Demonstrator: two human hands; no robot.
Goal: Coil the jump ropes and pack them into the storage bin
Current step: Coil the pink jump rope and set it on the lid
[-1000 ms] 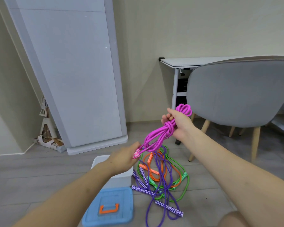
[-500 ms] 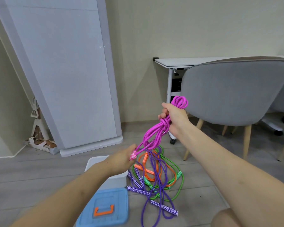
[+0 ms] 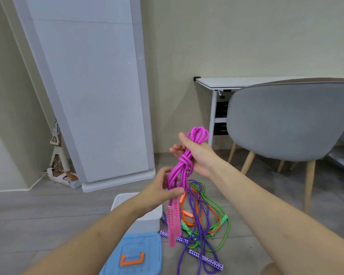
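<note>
A pink jump rope [image 3: 184,165], coiled and knotted, hangs upright in front of me. My right hand [image 3: 199,155] holds its upper part in the palm, and the top loops stick out above the thumb. My left hand [image 3: 161,192] pinches the strands lower down, thumb in front. The two pink handles [image 3: 172,221] dangle below that hand. The white storage bin [image 3: 149,220] stands on the floor beneath my left forearm, which hides much of it. Purple, green and orange jump ropes [image 3: 203,215] lie tangled on the floor right of the bin.
The bin's blue lid [image 3: 135,253] with an orange handle lies on the floor in front of the bin. A grey chair [image 3: 290,120] and a white desk [image 3: 226,82] stand to the right. A tall grey panel [image 3: 91,96] leans against the wall.
The pink bundle has swung from slanted to upright. My left hand slid up from the handles' ends to the strands, so the handles now hang free. My right hand's fingers have loosened.
</note>
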